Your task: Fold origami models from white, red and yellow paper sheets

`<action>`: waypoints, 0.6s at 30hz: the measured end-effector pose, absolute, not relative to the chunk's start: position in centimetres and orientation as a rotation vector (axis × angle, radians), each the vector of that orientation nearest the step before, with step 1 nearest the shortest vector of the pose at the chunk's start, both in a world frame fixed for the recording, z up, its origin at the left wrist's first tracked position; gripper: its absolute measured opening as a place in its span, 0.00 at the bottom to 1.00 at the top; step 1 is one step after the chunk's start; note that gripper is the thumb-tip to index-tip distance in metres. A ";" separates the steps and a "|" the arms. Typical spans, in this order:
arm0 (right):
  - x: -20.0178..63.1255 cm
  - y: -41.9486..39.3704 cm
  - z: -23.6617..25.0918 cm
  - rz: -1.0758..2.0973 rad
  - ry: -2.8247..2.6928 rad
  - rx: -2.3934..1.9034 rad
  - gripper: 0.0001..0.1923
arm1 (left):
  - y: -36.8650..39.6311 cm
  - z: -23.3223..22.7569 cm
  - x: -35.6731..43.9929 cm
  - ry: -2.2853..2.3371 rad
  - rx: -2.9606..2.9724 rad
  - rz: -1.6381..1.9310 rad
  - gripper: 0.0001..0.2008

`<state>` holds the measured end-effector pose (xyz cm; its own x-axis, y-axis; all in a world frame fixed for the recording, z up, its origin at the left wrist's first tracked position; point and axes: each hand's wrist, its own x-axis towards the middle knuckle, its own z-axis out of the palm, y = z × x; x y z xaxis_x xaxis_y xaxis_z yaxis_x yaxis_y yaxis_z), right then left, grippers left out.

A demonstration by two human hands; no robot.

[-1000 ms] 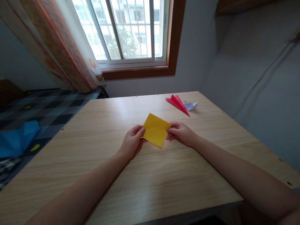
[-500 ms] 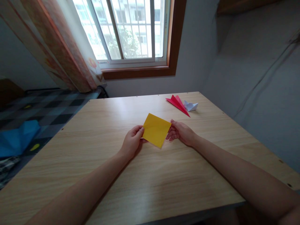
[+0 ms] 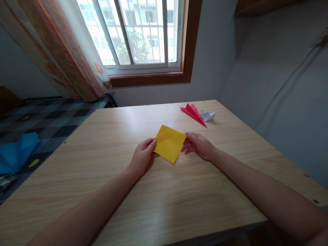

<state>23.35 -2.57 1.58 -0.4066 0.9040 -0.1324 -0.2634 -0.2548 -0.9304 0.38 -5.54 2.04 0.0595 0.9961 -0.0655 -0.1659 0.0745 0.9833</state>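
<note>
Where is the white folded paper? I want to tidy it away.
In the head view the small white folded paper piece lies at the far right of the wooden table, right beside the red folded paper.

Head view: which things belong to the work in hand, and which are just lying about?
In hand: yellow paper square, pinched at its side corners by left hand and right hand.

Lying about: red folded paper, white folded paper, both farther back on the wooden table.

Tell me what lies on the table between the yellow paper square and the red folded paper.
Nothing: in the head view only bare wooden table separates the yellow paper square from the red folded paper.
</note>
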 end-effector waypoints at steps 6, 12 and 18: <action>23.5 -2.6 1.6 1.793 -1.156 -0.885 0.08 | -5.6 2.0 0.4 1.034 1.058 1.172 0.17; 23.6 -2.3 1.2 1.744 -1.109 -0.843 0.10 | -5.4 1.8 0.3 1.026 1.048 1.164 0.18; 23.4 -2.4 0.9 1.615 -1.087 -0.817 0.14 | -5.4 1.9 0.3 1.021 1.035 1.173 0.17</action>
<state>23.44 -2.43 0.86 -0.2877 0.9577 -0.0072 -0.3543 -0.1134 -0.9282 0.30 -5.42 1.89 0.1038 0.9920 -0.0724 -0.2086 0.0929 0.9736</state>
